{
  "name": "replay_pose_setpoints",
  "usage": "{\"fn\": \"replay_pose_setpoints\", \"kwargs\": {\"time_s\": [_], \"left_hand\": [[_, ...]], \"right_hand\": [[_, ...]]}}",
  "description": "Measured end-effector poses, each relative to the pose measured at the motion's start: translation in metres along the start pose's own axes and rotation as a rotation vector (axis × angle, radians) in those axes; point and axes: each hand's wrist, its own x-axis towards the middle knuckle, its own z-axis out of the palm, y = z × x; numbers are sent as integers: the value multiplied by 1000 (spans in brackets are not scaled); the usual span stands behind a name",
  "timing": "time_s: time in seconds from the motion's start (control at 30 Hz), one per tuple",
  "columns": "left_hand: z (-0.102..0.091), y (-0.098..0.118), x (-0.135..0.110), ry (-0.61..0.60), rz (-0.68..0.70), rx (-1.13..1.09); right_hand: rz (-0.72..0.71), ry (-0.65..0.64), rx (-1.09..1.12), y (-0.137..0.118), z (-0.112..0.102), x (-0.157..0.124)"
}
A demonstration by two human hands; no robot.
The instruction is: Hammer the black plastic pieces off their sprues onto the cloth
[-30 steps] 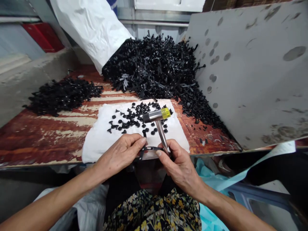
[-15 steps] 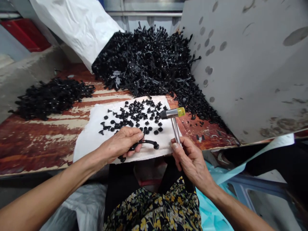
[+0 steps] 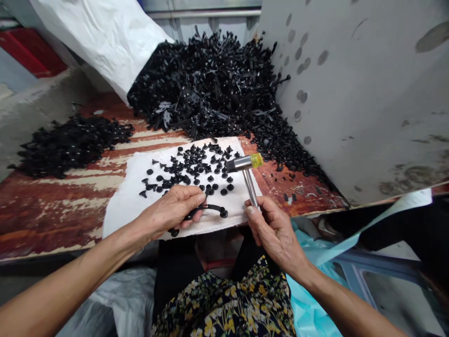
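My left hand (image 3: 171, 211) is closed on a curved black plastic strap (image 3: 209, 208), pressing it onto the white cloth (image 3: 119, 210) near the table's front edge. A round black stud sits at the strap's right end. My right hand (image 3: 271, 224) grips the metal handle of a small hammer (image 3: 245, 164) with a silver head and yellow tip, raised just above and right of the strap. Several loose black studs (image 3: 191, 169) lie scattered on the cloth beyond my hands.
A big heap of black straps (image 3: 213, 89) spills from a white sack (image 3: 105, 42) at the back. A smaller black pile (image 3: 70, 145) lies at the left on the worn red table (image 3: 52, 210). A grey spotted board (image 3: 358, 93) leans at the right.
My hands parted: the left laid the strap on the cloth, the right drew the hammer off to the right. The camera view shifted slightly.
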Motion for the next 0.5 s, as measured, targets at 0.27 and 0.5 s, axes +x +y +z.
{"fn": "replay_pose_setpoints", "kwargs": {"time_s": [0.27,0.5], "left_hand": [[1,1,0,7,-8,38],[-2,-3,4,0,21,173]], "right_hand": [[-8,-2,-2,-1,0,1],[12,-17,-12,3,0,-1]]}}
